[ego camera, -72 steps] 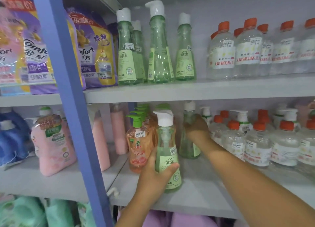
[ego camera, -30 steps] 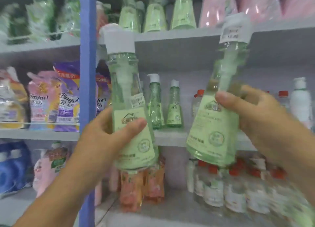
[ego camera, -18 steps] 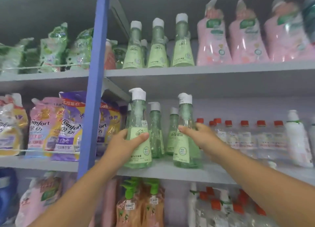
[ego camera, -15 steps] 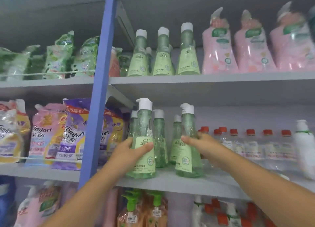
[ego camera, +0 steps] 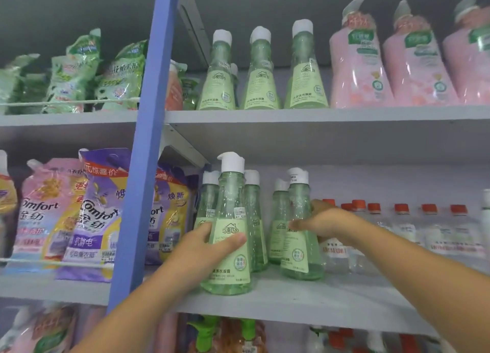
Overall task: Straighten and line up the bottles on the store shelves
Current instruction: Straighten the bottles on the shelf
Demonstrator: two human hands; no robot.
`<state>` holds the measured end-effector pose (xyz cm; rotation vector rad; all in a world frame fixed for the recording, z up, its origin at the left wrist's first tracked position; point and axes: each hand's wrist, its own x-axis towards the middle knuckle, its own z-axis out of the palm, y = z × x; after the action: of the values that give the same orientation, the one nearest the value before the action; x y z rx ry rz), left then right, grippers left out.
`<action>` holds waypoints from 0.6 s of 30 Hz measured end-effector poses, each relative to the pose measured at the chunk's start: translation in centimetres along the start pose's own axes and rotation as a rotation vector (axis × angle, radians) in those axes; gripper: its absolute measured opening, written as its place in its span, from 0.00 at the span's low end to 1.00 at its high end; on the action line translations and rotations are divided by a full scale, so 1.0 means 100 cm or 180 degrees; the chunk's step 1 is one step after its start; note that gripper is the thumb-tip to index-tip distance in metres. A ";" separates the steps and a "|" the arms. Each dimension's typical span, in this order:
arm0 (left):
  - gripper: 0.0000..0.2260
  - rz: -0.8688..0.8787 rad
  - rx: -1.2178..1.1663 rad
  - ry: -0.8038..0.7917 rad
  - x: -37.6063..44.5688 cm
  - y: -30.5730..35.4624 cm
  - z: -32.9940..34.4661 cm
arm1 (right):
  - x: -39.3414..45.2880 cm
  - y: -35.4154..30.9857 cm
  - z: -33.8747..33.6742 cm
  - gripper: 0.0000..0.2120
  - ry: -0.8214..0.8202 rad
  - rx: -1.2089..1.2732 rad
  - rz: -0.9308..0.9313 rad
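Bottles of green liquid stand on the middle shelf (ego camera: 305,303), and a person grips one in each hand. Left hand (ego camera: 204,249) wraps the front bottle (ego camera: 230,236) near the shelf edge; right hand (ego camera: 322,224) clasps the second bottle (ego camera: 301,230) just beside it. More green bottles (ego camera: 253,220) stand behind, red-capped bottles (ego camera: 403,228) to the right.

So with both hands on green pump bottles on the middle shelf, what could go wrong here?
The left hand holds a green bottle near the shelf's front edge; a nudge could tip it off. The right hand grips another bottle beside the red-capped bottles; its arm could knock them.
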<state>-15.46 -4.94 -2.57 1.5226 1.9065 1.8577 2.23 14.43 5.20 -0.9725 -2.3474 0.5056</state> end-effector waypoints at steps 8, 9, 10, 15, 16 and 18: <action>0.22 0.0048 0.0282 -0.0518 0.012 0.014 0.050 | -0.012 0.030 -0.040 0.12 0.0065 0.0085 0.0238; 0.23 0.0048 0.0324 -0.0550 0.015 0.016 0.060 | -0.016 0.035 -0.045 0.12 0.0053 0.0115 0.0288; 0.23 0.0064 0.0363 -0.0578 0.017 0.019 0.070 | -0.019 0.040 -0.050 0.12 0.0048 0.0154 0.0315; 0.13 0.0137 0.0643 -0.1022 0.021 0.041 0.109 | -0.032 0.056 -0.064 0.12 0.0261 0.0067 0.0573; 0.15 0.0157 0.0745 -0.1145 0.022 0.042 0.110 | -0.034 0.058 -0.064 0.13 0.0335 -0.0072 0.0651; 0.23 0.0232 0.1032 -0.1331 0.028 0.040 0.101 | -0.042 0.058 -0.067 0.14 0.0596 -0.0889 0.0799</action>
<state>-8.04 3.17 -0.53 1.9093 2.0258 1.1577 11.87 16.14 5.95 -1.3911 -2.1750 0.1700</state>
